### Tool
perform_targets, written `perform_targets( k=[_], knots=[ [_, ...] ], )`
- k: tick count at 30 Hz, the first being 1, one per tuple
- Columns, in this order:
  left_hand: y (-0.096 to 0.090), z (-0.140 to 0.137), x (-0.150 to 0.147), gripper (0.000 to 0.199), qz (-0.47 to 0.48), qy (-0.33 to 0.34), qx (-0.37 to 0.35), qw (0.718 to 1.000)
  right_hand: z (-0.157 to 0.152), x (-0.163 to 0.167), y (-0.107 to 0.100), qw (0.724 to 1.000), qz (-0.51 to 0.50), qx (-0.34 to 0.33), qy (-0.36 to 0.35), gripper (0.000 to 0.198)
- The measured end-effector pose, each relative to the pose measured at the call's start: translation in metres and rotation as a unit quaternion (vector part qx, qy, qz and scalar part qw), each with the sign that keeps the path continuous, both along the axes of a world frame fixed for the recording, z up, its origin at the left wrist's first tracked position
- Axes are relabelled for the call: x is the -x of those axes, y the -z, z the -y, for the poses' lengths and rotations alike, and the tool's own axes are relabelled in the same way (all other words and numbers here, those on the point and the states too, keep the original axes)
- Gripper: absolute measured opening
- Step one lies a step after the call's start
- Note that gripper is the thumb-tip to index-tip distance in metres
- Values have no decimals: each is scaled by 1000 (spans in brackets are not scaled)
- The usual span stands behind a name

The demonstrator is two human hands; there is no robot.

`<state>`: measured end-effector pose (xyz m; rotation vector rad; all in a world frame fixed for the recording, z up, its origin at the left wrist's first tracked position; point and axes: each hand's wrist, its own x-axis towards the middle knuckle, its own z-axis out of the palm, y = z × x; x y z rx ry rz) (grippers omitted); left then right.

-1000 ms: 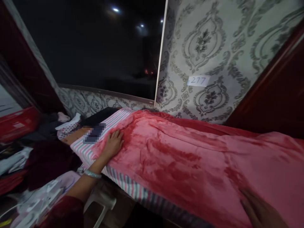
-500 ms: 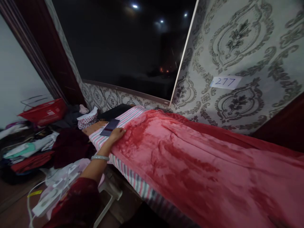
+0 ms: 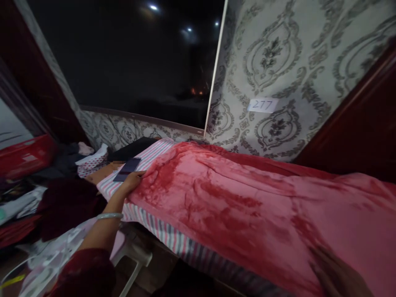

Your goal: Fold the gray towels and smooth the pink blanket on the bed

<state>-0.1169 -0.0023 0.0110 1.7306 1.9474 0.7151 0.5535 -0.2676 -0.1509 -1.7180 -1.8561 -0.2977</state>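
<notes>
Left hand outstretched, fingers pinching pink blanket edge; right hand blurred, grip unclear.

The left arm reaches forward, a bangle on its wrist, and the left hand lies palm down with fingers curled. The right hand shows blurred at the lower right, fingers extended.
</notes>
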Motion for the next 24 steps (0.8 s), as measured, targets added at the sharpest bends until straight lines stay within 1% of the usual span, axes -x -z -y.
perform_targets(
  k=[4,6,9,12,15,18,20,22,24],
  knots=[
    [2,-8,5,46,-102,-2,6,995,21,27,-18,999,42,7,-14,49],
    [2,-11,5,39,-159,-1,27,987,29,37,-24,998,63,8,-14,53],
    [0,-11,3,27,-209,-39,45,976,35,47,-32,996,81,8,-20,62],
    [-7,-6,2,26,-222,-77,29,971,36,54,-36,995,93,5,-41,65],
    [-15,1,7,25,-194,-121,-15,973,37,60,-33,994,96,-2,-50,64],
    [-24,3,15,24,-160,-169,-50,971,38,59,-24,996,85,-4,-41,52],
    [-30,3,19,27,-175,-186,-59,965,38,56,-19,997,65,9,-38,43],
    [-36,4,21,32,-205,-197,-59,957,38,51,-19,999,33,-3,-10,39],
    [-42,6,22,37,-229,-196,-51,952,38,47,-24,998,1,-41,40,38]
  ],
)
